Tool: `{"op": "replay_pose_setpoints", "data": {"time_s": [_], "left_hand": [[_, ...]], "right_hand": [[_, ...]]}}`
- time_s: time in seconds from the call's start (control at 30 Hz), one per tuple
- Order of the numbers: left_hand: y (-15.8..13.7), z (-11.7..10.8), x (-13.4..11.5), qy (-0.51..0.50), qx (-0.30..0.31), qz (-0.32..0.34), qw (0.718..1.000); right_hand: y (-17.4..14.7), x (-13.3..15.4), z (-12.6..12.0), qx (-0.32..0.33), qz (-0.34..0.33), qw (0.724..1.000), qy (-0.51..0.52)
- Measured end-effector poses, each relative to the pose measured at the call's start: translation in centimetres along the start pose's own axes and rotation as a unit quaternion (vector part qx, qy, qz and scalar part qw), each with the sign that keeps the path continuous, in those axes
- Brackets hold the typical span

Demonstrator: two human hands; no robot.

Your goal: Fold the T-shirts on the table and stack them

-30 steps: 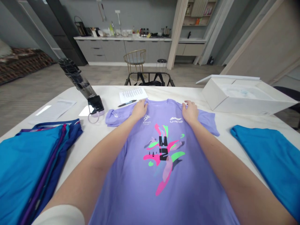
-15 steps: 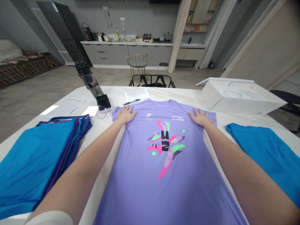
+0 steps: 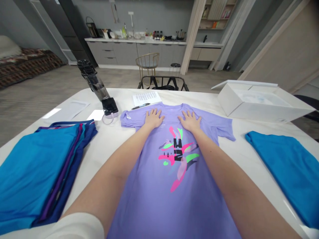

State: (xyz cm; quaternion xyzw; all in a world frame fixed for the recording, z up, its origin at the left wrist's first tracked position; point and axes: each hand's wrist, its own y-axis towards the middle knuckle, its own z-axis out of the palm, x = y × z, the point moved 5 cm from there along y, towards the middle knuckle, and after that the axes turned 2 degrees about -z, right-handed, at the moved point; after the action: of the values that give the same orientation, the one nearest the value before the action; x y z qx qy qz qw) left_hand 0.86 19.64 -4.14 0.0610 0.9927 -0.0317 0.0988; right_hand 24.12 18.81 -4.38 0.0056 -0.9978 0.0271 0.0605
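A purple T-shirt with a colourful print lies spread face up on the white table, its collar at the far side. My left hand rests flat on the upper chest left of the collar, fingers stretched and apart. On the other side of the chest my right hand lies flat too, its fingers spread. The hands cover the small chest logos almost fully. Both sleeves show, lying out to the sides.
Folded blue and purple clothes are stacked at left, a folded blue garment at right. Beyond the shirt are a pen, a printed sheet, a tilted-looking clear bottle and an open white box.
Both hands have moved inward from the sleeves onto the upper chest of the T-shirt. The right sleeve now hangs out further and both sleeves are uncovered.
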Motion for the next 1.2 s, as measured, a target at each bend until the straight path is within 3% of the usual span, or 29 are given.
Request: {"op": "replay_pose_setpoints", "data": {"time_s": [0.13, 0.27, 0.33, 0.43, 0.63, 0.77, 0.83, 1.07, 1.2], "left_hand": [[-0.5, -0.4, -0.5, 0.001, -0.058, -0.01, 0.998], [-3.8, -1.1, -2.5, 0.014, -0.127, 0.072, 0.989], [-5.9, -0.7, -3.7, 0.015, -0.107, 0.114, 0.988], [-9.0, 0.2, -4.5, 0.01, -0.063, 0.118, 0.991], [-14.5, 0.6, -2.8, 0.004, -0.052, 0.09, 0.995], [-17.8, -0.6, -1.0, 0.015, -0.08, 0.051, 0.995], [-19.8, -1.0, -1.1, 0.022, -0.087, 0.056, 0.994], [-27.2, 0.0, -4.2, 0.015, -0.022, 0.152, 0.988], [-30.4, -0.1, -4.2, 0.016, -0.016, 0.142, 0.99]], "right_hand": [[-0.5, -0.1, -1.0, -0.044, -0.003, 0.999, -0.006], [-2.8, 1.3, -2.2, -0.127, -0.05, 0.99, -0.035], [-4.4, 2.1, -1.8, -0.12, -0.08, 0.989, -0.032], [-7.0, 2.2, -0.6, -0.075, -0.075, 0.994, -0.016], [-11.5, -2.2, -0.3, -0.029, -0.005, 0.999, 0.016], [-14.0, -5.5, -2.1, -0.082, 0.026, 0.995, 0.044], [-16.1, -5.0, -2.3, -0.097, -0.001, 0.995, 0.033], [-25.6, 2.1, 0.2, -0.013, -0.109, 0.994, 0.017], [-28.8, 1.2, 0.1, -0.01, -0.075, 0.997, 0.014]]}}
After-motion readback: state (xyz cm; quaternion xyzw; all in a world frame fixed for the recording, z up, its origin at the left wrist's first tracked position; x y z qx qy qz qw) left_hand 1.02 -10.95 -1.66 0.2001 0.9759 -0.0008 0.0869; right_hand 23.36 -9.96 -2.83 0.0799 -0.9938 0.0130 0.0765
